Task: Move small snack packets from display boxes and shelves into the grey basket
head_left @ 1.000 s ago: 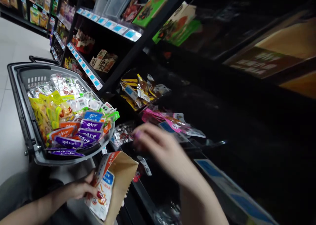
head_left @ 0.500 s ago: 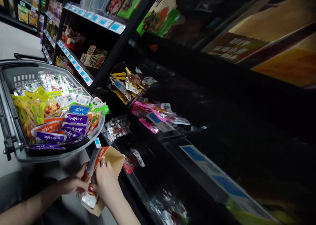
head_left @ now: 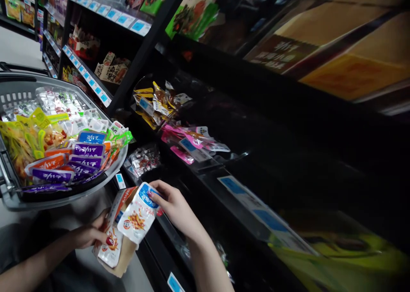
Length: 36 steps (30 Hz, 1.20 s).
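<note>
In my left hand (head_left: pixel 92 232), closed around its side, is a tilted cardboard display box (head_left: pixel 123 262) with an orange printed top edge. A white snack packet (head_left: pixel 110 247) shows at the lower part of the box, by my left thumb. My right hand (head_left: pixel 173 202) pinches the blue top corner of another white snack packet (head_left: pixel 137 219), held just above the box's opening. This packet covers much of the box's inside. To the left, a grey shopping basket (head_left: pixel 68 200) is heaped with purple, orange, yellow-green and silver snack packets.
Black shelves with blue-and-white price labels (head_left: pixel 92 84) run along the right. Yellow-edged packets (head_left: pixel 160 101), pink packets (head_left: pixel 192 140) and silver packets (head_left: pixel 145 159) lie in clear shelf bins. Large brown packages (head_left: pixel 288 54) stand higher on the right.
My right hand has come out of the box, bringing up a white snack packet in its fingers. The left hand keeps hold of the box. The view has shifted slightly right.
</note>
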Available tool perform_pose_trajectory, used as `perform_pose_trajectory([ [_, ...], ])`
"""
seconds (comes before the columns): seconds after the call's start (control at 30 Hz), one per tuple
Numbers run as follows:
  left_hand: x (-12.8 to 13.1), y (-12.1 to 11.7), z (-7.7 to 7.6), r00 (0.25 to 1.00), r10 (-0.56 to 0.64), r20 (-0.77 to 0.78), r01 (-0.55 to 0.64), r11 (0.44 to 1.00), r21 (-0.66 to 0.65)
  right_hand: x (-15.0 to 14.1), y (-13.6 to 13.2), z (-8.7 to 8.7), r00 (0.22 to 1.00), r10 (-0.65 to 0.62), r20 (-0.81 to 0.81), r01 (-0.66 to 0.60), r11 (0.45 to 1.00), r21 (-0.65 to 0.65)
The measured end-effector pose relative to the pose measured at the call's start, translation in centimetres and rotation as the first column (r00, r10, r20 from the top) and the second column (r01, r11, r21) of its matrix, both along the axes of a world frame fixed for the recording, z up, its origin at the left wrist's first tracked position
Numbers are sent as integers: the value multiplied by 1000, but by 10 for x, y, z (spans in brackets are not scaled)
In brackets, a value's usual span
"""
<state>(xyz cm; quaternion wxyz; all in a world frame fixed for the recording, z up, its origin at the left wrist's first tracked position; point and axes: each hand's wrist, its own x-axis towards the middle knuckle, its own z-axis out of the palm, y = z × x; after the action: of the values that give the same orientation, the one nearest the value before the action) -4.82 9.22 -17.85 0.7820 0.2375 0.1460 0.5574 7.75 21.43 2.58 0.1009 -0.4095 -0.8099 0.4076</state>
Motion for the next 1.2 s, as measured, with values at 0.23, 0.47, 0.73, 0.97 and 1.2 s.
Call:
perform_pose_trajectory([
  [0.23, -2, -1, 1, 1000, 19, 9, -19, 999, 30, -1, -4, -31, 844, -179, -505, 104, 979, -175],
  [0.47, 1, 0, -3, 1000, 20, 5, -20, 999, 26, -13, -4, -20, 803, -174, -570, 117, 984, -136],
  [0.73, 1, 1, -4, 999, 26, -37, -26, 1000, 2, -48, 3, 56, 944, 120, -307, 78, 824, 561],
  [0.97, 1, 1, -1, 999, 25, -39, -24, 999, 34, -97, 15, 93, 875, 484, -4, -322, 588, 742],
  [1.2, 2, 1, -5, 999, 50, -18, -49, 997, 53, -119, 17, 101, 824, 555, 116, -433, 484, 761],
])
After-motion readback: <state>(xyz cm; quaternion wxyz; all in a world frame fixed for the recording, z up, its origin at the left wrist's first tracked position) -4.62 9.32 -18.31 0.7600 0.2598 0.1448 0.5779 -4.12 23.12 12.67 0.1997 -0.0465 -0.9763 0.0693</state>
